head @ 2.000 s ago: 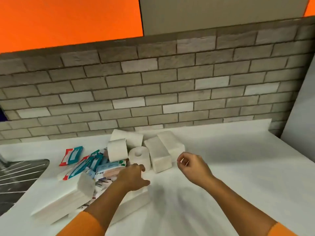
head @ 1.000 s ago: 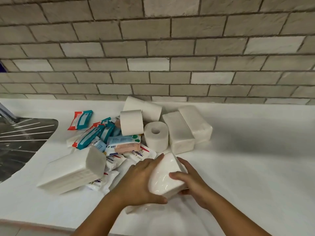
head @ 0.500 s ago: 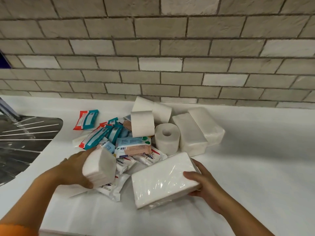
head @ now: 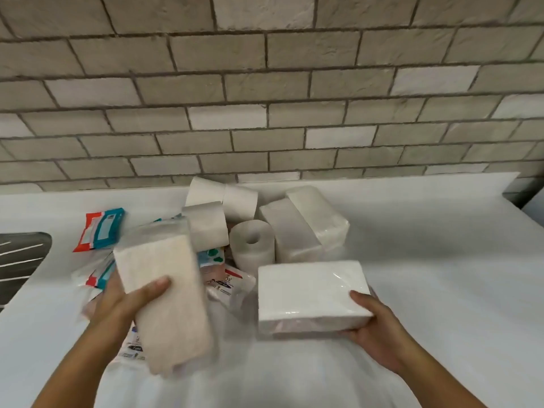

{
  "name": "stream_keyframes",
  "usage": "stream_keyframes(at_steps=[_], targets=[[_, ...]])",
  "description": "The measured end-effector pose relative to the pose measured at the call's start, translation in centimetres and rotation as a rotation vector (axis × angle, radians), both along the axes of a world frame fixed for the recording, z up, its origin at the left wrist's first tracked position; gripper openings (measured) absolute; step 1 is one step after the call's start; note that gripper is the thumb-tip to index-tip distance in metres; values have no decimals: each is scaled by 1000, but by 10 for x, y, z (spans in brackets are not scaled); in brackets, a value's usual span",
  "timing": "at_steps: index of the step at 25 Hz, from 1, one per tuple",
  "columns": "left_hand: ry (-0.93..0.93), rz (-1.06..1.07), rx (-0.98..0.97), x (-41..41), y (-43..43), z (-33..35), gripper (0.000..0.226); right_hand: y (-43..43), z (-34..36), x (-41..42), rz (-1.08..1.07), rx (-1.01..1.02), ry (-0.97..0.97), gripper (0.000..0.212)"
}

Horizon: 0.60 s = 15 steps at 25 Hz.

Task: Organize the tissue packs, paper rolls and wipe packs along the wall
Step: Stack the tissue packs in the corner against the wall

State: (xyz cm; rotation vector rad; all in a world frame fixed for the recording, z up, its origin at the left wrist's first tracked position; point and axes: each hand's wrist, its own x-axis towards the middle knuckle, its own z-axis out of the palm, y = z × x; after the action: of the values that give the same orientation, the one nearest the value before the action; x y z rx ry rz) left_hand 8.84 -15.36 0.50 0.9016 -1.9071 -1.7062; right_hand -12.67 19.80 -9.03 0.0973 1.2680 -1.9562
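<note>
Tissue packs fill both hands: the left hand (head: pixel 126 301) grips one tissue pack (head: pixel 164 301) lifted upright, the right hand (head: pixel 374 328) grips another (head: pixel 309 293) flat near the worktop's (head: pixel 441 260) front edge.

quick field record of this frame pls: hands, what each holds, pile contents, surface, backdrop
left hand: grips a tissue pack, lifted, blurred
right hand: grips second tissue pack at its right end
pile: paper rolls, one upright; two more white packs; wipe packs, one teal and red
surface: white counter
backdrop: brick wall
far left: sink drainer
</note>
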Motion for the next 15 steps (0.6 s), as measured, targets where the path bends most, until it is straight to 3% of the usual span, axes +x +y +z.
stream_keyframes(at_steps=[6, 10, 15], targets=[[159, 40, 520, -90, 116, -23, 34, 74, 4, -43, -492, -183, -161, 32], [188, 37, 649, -133, 164, -22, 39, 138, 8, -90, -648, -349, -225, 29], [216, 18, 593, -199, 218, -6, 36, 202, 10, -180, -860, -249, -346, 42]])
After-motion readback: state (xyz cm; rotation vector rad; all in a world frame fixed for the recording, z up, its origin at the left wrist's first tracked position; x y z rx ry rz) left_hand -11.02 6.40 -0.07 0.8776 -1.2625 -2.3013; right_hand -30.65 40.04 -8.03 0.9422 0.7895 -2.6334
